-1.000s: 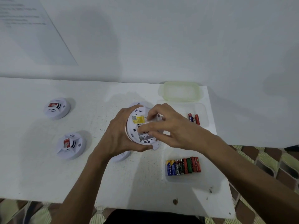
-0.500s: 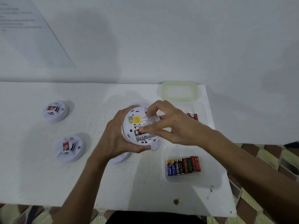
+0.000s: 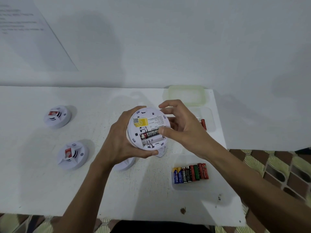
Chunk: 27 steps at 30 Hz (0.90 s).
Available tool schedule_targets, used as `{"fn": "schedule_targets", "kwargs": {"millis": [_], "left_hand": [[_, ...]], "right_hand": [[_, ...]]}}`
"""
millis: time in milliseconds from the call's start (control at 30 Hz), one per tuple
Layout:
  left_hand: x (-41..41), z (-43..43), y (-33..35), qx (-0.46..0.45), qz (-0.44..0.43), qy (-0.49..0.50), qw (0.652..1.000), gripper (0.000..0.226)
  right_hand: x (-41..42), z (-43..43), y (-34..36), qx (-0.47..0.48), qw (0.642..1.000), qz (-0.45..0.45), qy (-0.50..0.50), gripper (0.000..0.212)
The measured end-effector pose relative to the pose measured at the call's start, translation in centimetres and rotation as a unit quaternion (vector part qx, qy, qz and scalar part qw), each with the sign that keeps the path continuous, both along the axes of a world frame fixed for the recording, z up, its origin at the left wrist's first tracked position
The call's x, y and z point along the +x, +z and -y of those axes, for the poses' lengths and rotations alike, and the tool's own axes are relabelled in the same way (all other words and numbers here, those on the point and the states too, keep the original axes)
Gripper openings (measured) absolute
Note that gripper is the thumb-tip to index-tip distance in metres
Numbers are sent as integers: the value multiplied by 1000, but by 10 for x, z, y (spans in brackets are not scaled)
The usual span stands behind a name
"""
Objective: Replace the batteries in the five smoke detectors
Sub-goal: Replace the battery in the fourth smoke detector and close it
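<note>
Held detector: a white smoke detector (image 3: 148, 128) is lifted above the tabletop (image 3: 33, 182), back side up, tilted toward the camera, its battery bay open.
Left hand: the left hand (image 3: 117, 142) wraps around the detector's left rim and lower edge, fingers curled behind it and thumb along the bottom, clamping it steady.
Right hand: the right hand (image 3: 181, 126) sits at the detector's right side, thumb tip pressing on the right end of the battery, other fingers loosely curled over the upper right rim.
Battery in bay: a black battery (image 3: 150, 134) lies in the upper slot, long axis running left to right with a slight rise to the right; the slot below it looks empty.
Key relation: the battery's free right end is directly under the right thumb, so the right hand is the nearer one to seat it or lift it; which of the two is under way I cannot tell.
Fresh or spent stock: a row of batteries (image 3: 190, 173) lies in a clear tray (image 3: 188, 188) near the right forearm, with a few more in another tray (image 3: 209, 120) behind the right hand.
Other detectors: two detectors (image 3: 57, 116) (image 3: 73, 155) rest face up on the left, well apart from the hands; another (image 3: 125, 163) shows partly beneath the left wrist.
Progress guess: mid-task, one detector in hand.
</note>
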<state>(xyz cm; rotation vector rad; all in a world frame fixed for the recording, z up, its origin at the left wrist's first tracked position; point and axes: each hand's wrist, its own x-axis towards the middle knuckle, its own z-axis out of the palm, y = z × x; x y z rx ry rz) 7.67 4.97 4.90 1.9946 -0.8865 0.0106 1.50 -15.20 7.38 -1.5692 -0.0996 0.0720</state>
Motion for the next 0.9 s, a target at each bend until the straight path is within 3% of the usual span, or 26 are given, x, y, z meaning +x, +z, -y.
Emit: {"fn": "schedule_targets", "kwargs": {"millis": [267, 367, 467, 600, 667, 767, 833, 900], "left_hand": [[2, 5, -11, 12, -38, 5, 999, 94], [2, 5, -10, 20, -55, 17, 998, 100], [3, 8, -7, 30, -47, 21, 998, 98], [1, 11, -8, 30, -43, 17, 998, 94], [1, 11, -11, 38, -49, 22, 998, 97], [2, 10, -17, 48, -51, 19, 997, 100], [2, 10, -19, 48, -52, 17, 997, 101], [3, 9, -21, 52, -47, 16, 997, 103]], "right_hand": [[-5, 14, -3, -42, 999, 16, 7, 43], [2, 38, -4, -116, 992, -7, -42, 33], [18, 71, -22, -311, 940, -58, -126, 24], [44, 105, -62, -488, 848, -170, -118, 29], [53, 108, -76, -541, 810, -201, -103, 30], [61, 103, -88, -610, 763, -195, -81, 10], [64, 101, -92, -644, 742, -176, -59, 35], [64, 101, -95, -660, 735, -150, -46, 39]]}}
